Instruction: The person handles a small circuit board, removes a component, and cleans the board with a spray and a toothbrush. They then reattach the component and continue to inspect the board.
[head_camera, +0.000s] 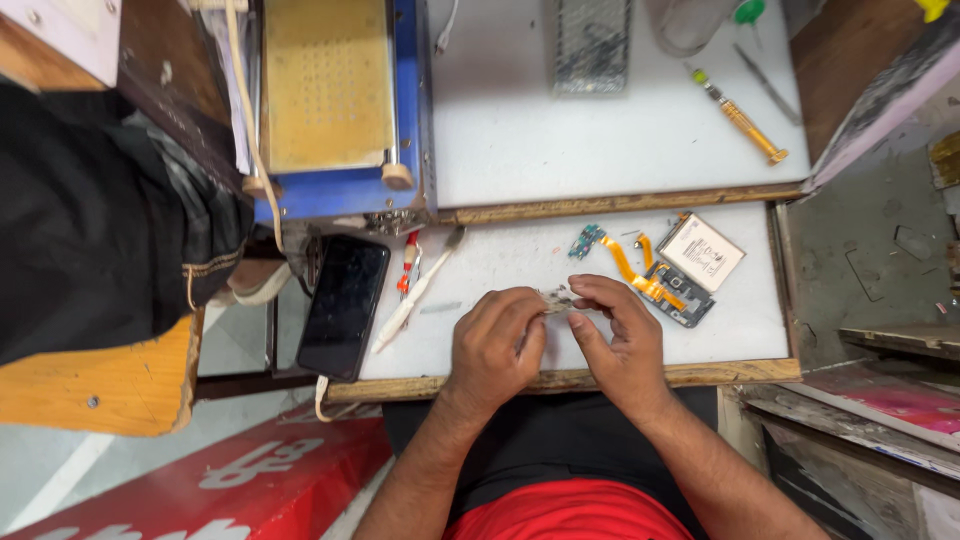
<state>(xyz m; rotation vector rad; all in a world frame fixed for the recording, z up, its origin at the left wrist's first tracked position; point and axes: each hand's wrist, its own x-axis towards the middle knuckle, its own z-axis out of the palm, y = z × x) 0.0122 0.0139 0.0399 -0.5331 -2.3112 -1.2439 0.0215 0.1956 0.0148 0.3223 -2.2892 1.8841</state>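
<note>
Small metal part (556, 298) pinched between both my hands over the front of the white bench (500, 255). Left hand (495, 345) has fingers curled shut on its near end, right hand (618, 335) nips the other end with thumb and fingertips; can't make out what the part is. Battery (702, 251) and orange flex cable (632, 270) sit just right of my hands, black phone (345, 305) and white pen (415, 292) off to the left.
</note>
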